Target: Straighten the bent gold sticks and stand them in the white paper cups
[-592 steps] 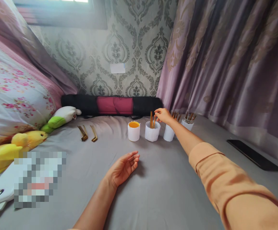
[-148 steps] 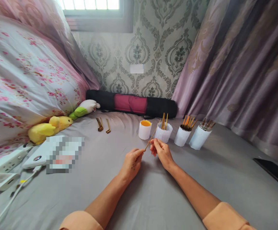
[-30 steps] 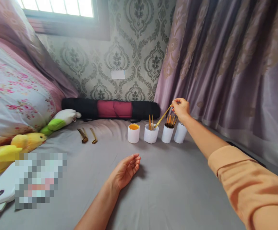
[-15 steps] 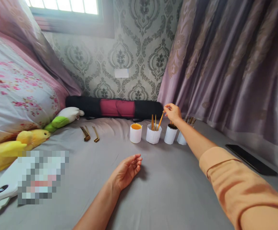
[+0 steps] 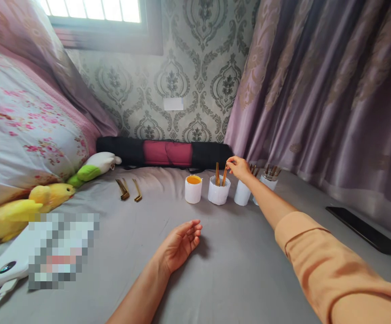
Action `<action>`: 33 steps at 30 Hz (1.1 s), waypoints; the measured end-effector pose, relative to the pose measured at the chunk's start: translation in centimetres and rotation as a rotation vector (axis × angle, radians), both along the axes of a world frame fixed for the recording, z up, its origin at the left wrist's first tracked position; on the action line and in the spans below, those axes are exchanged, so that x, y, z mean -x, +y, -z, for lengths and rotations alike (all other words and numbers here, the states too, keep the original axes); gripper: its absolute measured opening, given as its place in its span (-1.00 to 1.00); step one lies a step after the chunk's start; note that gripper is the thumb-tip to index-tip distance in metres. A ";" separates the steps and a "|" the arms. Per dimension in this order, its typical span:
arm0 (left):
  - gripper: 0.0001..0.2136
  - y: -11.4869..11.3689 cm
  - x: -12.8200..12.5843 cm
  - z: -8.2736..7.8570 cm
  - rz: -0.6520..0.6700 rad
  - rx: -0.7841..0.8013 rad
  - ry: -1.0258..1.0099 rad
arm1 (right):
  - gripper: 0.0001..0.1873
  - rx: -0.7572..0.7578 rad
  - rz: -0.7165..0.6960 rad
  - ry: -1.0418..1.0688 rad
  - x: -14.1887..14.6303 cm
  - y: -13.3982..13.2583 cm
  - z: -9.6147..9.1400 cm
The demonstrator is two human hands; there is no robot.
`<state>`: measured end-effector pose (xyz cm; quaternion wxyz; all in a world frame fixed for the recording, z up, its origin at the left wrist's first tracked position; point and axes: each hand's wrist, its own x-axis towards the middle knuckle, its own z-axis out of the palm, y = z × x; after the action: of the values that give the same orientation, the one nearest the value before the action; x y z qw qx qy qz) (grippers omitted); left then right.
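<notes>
My right hand point(image 5: 239, 168) is closed in a pinch on the upper end of a thin golden-brown stick point(image 5: 224, 174). Its lower end stands inside a white cup point(image 5: 218, 196), beside more sticks point(image 5: 217, 173) of the same colour. Left of that cup stands a white cup with a yellow-orange inside point(image 5: 193, 192). Under my right wrist, another white container point(image 5: 242, 193) holds several dark sticks. My left hand point(image 5: 182, 245) rests on the grey sheet in front of the cups, fingers loosely curved and apart, with nothing in it.
Farther right stands a jar of sticks point(image 5: 269, 177), partly behind my forearm. Small bundles of brown sticks point(image 5: 123, 190) lie at left. A black flat object point(image 5: 367, 231) is at right; a white power bank point(image 5: 2, 265) and yellow plush toy point(image 5: 16, 216) at left. A black-and-red roll point(image 5: 168, 153) lines the wall.
My right hand has moved slightly down and left, and the stick it pinches now stands more upright in the cup. My left hand keeps its pose. The view has shifted slightly.
</notes>
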<state>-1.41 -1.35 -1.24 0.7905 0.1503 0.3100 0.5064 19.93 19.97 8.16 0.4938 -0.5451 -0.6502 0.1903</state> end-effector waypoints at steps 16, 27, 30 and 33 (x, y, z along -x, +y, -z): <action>-0.85 0.0 -0.1 0.0 -0.003 -0.005 0.000 | -0.91 0.058 0.038 0.000 1.5 0.4 0.4; -0.83 0.1 0.0 0.0 -0.003 0.003 0.007 | -0.85 0.066 0.020 -0.039 1.5 0.3 0.4; -0.81 0.0 0.0 0.0 -0.004 0.006 -0.001 | -0.83 0.062 0.015 -0.040 1.3 0.5 0.6; -0.81 0.0 0.0 -0.1 -0.004 0.011 -0.005 | -0.82 0.058 0.011 -0.038 1.1 0.6 0.6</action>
<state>-1.38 -1.33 -1.14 0.7910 0.1440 0.3109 0.5069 18.85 20.61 7.53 0.4663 -0.5665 -0.6506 0.1958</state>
